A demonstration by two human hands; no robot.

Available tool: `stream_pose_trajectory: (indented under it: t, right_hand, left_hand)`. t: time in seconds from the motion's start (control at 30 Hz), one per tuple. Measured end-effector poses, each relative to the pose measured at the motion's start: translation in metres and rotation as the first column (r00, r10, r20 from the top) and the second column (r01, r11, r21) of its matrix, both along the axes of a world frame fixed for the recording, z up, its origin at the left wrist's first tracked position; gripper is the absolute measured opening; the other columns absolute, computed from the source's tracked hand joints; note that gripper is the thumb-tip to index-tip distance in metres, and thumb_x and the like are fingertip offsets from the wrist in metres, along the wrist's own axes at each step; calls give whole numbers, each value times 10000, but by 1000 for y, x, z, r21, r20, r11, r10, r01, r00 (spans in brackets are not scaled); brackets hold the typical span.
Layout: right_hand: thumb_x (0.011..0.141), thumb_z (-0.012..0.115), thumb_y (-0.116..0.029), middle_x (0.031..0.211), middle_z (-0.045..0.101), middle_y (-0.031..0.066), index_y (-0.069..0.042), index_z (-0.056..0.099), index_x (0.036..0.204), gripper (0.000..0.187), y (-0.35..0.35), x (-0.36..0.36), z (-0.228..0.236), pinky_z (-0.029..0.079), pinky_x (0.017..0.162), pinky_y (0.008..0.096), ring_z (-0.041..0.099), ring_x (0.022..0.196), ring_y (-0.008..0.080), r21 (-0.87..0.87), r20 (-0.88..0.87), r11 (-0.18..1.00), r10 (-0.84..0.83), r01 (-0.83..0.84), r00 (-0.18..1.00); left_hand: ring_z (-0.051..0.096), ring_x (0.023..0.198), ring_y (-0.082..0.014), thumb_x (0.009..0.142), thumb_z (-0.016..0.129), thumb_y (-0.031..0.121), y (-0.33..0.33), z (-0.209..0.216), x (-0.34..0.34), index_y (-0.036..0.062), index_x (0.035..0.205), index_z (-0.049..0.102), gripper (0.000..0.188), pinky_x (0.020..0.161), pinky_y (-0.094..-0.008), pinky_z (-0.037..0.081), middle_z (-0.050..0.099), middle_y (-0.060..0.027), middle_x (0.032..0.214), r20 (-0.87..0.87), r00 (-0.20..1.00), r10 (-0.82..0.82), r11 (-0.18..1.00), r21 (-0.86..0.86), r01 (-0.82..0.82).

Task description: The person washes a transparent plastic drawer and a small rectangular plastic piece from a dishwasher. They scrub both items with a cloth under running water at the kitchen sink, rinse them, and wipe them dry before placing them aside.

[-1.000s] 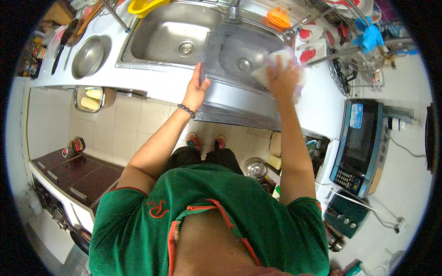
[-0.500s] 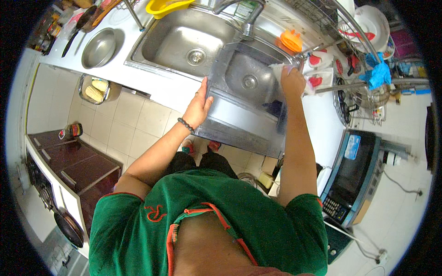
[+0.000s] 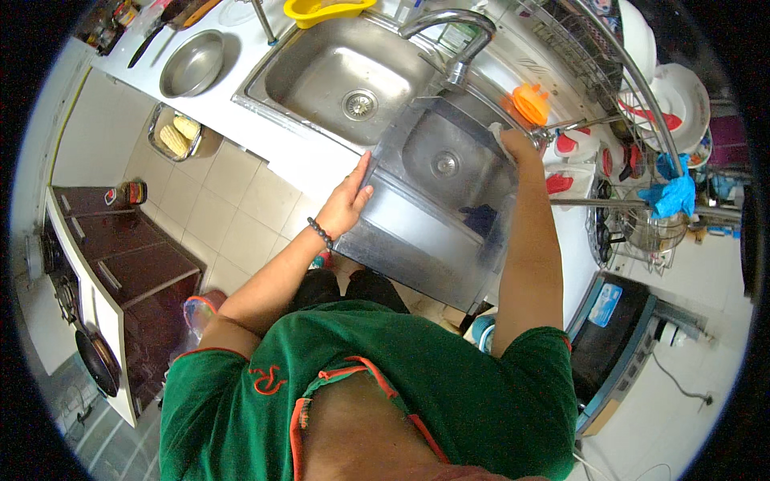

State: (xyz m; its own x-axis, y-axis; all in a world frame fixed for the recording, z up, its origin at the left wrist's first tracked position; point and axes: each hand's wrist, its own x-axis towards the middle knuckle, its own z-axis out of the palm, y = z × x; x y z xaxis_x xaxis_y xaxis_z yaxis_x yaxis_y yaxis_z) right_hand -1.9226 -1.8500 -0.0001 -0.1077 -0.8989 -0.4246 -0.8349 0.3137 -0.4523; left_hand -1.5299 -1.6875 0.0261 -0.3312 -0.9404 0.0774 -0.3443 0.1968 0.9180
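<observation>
A clear grey plastic panel (image 3: 417,216), perhaps a see-through drawer or bin, lies tilted over the right sink basin and past the counter's front edge. At its left edge is my left hand (image 3: 345,200), fingers stretched along the side and thumb apart, holding it. My right hand (image 3: 523,150) is closed on a white cloth (image 3: 498,132) at the panel's far right edge; the fingertips are partly hidden. Through the plastic show the drain (image 3: 446,164) and a dark blue crumpled item (image 3: 480,219).
Left is the larger sink basin (image 3: 321,68), with a curved tap (image 3: 455,72) behind. A metal bowl (image 3: 192,64) stands on the counter. Corn cobs sit in a container (image 3: 151,132) below. An orange item (image 3: 530,104), wire rack and microwave (image 3: 609,345) are at right.
My view has shifted, so the sink and counter sit further right. My right hand with the cloth has moved slightly along the panel's far right edge. My left hand keeps its hold.
</observation>
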Motion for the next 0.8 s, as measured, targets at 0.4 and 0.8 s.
stream_pose_trajectory:
  t: [0.4, 0.8]
  right_hand:
    - [893, 306, -507, 1172, 524, 218, -95, 536, 1161, 543, 9, 65, 53, 350, 959, 412, 463, 1138, 360, -8, -222, 995, 97, -102, 970]
    - [900, 355, -367, 1383, 323, 111, -93, 351, 1320, 501, 56, 192, 49, 300, 1015, 401, 302, 1251, 369, -447, -355, 839, 154, -312, 922]
  left_hand:
    - [412, 1184, -349, 888, 446, 121, 3, 1, 0, 95, 1389, 181, 567, 990, -348, 320, 400, -249, 1290, -1, 999, 49, 997, 63, -49]
    - [376, 1227, -319, 903, 438, 141, -1, -8, 0, 61, 1382, 193, 544, 1016, -328, 286, 367, -247, 1321, -62, 998, 28, 1000, 1, -28]
